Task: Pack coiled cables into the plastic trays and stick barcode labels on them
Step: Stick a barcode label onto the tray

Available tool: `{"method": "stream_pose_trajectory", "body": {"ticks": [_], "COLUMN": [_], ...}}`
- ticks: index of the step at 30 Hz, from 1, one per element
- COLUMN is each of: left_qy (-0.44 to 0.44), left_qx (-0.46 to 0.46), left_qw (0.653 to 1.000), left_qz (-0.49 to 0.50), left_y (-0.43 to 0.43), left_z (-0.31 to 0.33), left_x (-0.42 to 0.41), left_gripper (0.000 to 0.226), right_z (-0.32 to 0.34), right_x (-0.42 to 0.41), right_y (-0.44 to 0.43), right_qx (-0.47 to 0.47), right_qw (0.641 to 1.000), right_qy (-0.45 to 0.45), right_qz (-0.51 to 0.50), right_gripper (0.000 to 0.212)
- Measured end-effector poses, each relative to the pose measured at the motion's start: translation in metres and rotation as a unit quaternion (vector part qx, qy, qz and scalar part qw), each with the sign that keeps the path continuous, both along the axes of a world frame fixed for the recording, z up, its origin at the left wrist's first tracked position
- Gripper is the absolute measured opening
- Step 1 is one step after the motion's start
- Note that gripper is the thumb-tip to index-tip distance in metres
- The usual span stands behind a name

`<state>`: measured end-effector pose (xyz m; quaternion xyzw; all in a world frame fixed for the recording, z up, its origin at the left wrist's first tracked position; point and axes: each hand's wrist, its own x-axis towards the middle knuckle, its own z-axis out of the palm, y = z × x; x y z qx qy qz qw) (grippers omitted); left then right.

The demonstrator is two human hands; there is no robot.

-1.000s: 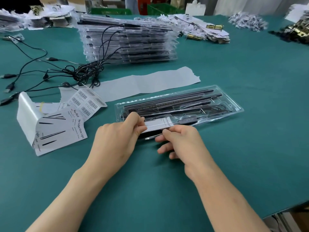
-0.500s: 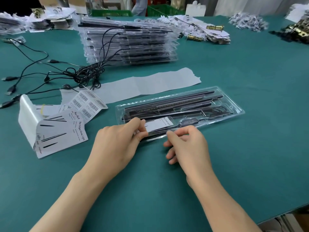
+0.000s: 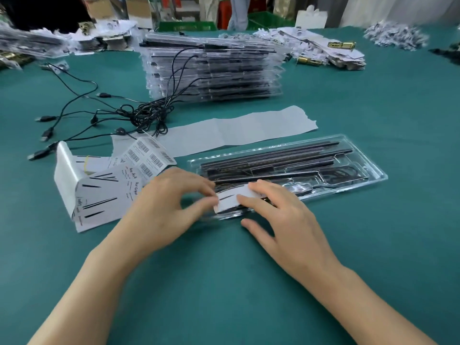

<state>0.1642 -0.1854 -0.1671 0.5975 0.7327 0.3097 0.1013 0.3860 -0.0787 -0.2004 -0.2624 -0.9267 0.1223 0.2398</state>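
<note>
**Label pressing at the tray's near end**

Head view: print on the peeled label sheet (image 3: pixel 99 197) is reading partly as "Light". The rest is too small, and the barcode labels (image 3: pixel 149 155) beside it are showing bars only. The blurred left hand (image 3: pixel 169 207) is pinching the left end of a white label (image 3: pixel 230 199), while the right hand (image 3: pixel 278 215) is pressing flat fingers on its right end. The label is lying on the near-left end of the clear plastic tray (image 3: pixel 373 174), whose corner the hands are covering. Behind, a backing strip (image 3: pixel 249 130), loose cables (image 3: pixel 139 113) and a stack of packed trays (image 3: pixel 211 68) are sitting on the green table (image 3: pixel 373 257).
</note>
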Motion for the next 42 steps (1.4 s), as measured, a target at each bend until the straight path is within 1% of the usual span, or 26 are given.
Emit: {"method": "stream_pose_trajectory", "body": {"ticks": [2,3,4,7,10,13,15,16,19,21,22,24,26,30,39,42], "left_qy": [-0.019,-0.028,-0.036,-0.063,-0.107,-0.165,-0.225,-0.276,-0.442,-0.515,-0.535,-0.542,-0.528,-0.506,-0.517,-0.494], "left_qx": [-0.007,-0.037,-0.077,-0.168,-0.206,-0.229,-0.221,-0.208,-0.137,-0.099,-0.090,-0.090,-0.093,-0.075,-0.052,-0.048], "left_qw": [0.993,0.986,0.979,0.966,0.961,0.950,0.939,0.929,0.877,0.842,0.832,0.828,0.838,0.852,0.848,0.862], "left_qz": [0.115,0.161,0.186,0.187,0.152,0.133,0.136,0.135,0.125,0.122,0.120,0.108,0.100,0.112,0.108,0.099], "left_y": [-0.002,-0.003,-0.003,0.000,0.004,0.007,0.008,0.009,0.010,0.011,0.011,0.010,0.010,0.010,0.006,0.006], "left_z": [0.001,0.000,-0.001,-0.005,-0.001,0.003,0.002,0.002,0.002,0.002,0.001,-0.002,-0.004,-0.009,-0.009,-0.009], "left_x": [-0.011,-0.013,-0.014,-0.005,0.000,0.000,0.001,0.003,0.006,0.006,0.005,0.006,0.007,0.010,0.012,0.014], "left_gripper": [0.014,0.019,0.024,0.034,0.034,0.030,0.028,0.027,0.021,0.018,0.017,0.015,0.011,0.011,0.008,0.008], "right_z": [-0.001,-0.001,0.000,0.003,0.002,0.000,0.000,0.000,0.001,0.001,0.001,-0.001,-0.004,-0.008,-0.007,-0.008], "right_x": [-0.002,-0.003,-0.003,-0.007,-0.013,-0.017,-0.017,-0.017,-0.021,-0.025,-0.026,-0.027,-0.027,-0.030,-0.034,-0.034], "right_y": [0.001,0.002,0.002,0.004,0.004,0.003,0.003,0.004,0.007,0.009,0.009,0.010,0.011,0.012,0.011,0.010], "right_qx": [0.011,0.016,0.021,0.036,0.051,0.044,0.042,0.044,0.053,0.065,0.071,0.083,0.085,0.069,0.054,0.060], "right_qw": [1.000,1.000,1.000,0.999,0.997,0.997,0.998,0.998,0.996,0.993,0.992,0.991,0.991,0.992,0.994,0.994], "right_qy": [0.005,0.004,0.001,-0.007,-0.006,0.000,0.011,0.021,0.064,0.089,0.095,0.096,0.092,0.076,0.069,0.066], "right_qz": [0.002,0.003,0.006,0.022,0.050,0.057,0.049,0.044,0.030,0.029,0.033,0.043,0.052,0.066,0.065,0.059], "right_gripper": [0.034,0.033,0.032,0.032,0.038,0.038,0.037,0.037,0.032,0.028,0.027,0.029,0.031,0.028,0.036,0.039]}}
